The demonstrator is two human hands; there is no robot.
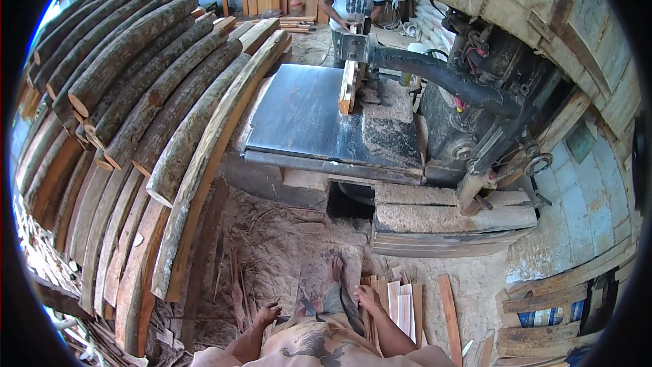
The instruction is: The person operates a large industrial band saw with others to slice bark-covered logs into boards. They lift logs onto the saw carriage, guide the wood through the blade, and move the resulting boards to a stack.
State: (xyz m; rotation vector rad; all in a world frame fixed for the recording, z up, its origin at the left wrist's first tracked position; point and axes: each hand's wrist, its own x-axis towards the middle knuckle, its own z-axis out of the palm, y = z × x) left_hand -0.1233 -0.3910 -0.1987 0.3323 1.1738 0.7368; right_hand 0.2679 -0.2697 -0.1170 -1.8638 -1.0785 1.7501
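Note:
My left hand [267,314] hangs low beside my body, fingers loosely bent and apart, with nothing seen in it. On the other side, my right hand [368,298] hangs near my leg with its fingers slightly curled, and I see nothing held. Several sawn boards [401,302] lie on the ground just right of that hand. Ahead stands a saw machine with a flat metal table [299,122]. A narrow length of wood [347,98] rests on it near the blade guard [354,47]. At the far end a co-worker [353,7] stands with hands near that wood.
Stacked logs and split timbers [176,95] fill the left side, their ends reaching toward me. A dark opening [350,200] sits below the saw table, beside a sawdust-covered timber block [448,221]. The machine's arm [441,71] and a handwheel [538,164] are at right. Sawdust covers the ground.

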